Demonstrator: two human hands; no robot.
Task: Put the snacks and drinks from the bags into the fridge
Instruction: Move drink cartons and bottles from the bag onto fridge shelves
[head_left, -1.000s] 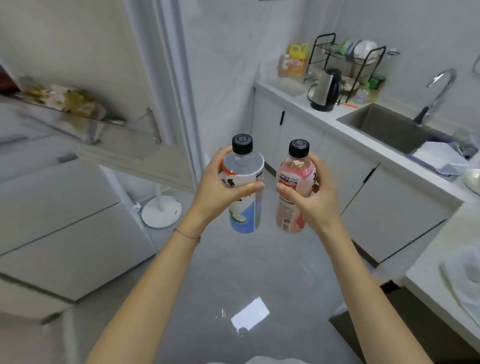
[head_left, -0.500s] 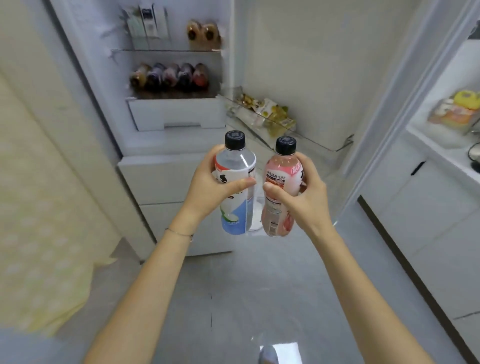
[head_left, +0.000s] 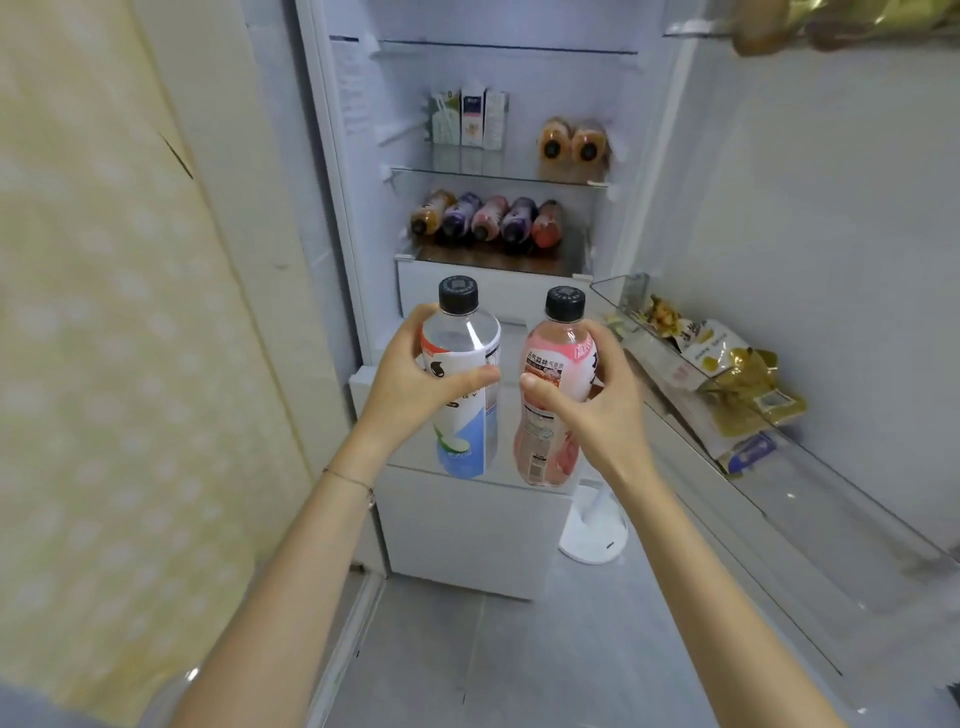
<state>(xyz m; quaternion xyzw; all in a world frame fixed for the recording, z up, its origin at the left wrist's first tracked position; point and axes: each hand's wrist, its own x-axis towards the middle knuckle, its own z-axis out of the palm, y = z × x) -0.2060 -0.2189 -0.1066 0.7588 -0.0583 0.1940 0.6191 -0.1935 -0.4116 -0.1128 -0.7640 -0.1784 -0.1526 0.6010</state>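
Head view is showing us standing before the open fridge (head_left: 649, 156), carrying two drinks upright and side by side, near each other but apart. Our left hand (head_left: 410, 374) is clamping its grip round the clear bottle (head_left: 465, 410) with the blue and white label, thumb lying across the front. Our right hand (head_left: 597, 400) is clamping its grip round the pink bottle (head_left: 545, 436) in the same way. Both bottles are hanging in the air in front of the fridge's lower drawers, not yet inside. Within, five bottles (head_left: 488, 221) are lying in a row on the lower glass shelf. On the shelf above, cartons (head_left: 470, 119) are standing at the left and two orange bottles (head_left: 571, 145) are lying at the right, leaving a gap between them. Snack packets (head_left: 727, 364) are sitting in the door shelf (head_left: 618, 291) at our right. We are judging this to be the carrying-in step for these two drinks. Next we are probably needing to choose a shelf with room, reach forward and up, tip each bottle onto its side, and release them one at a time.
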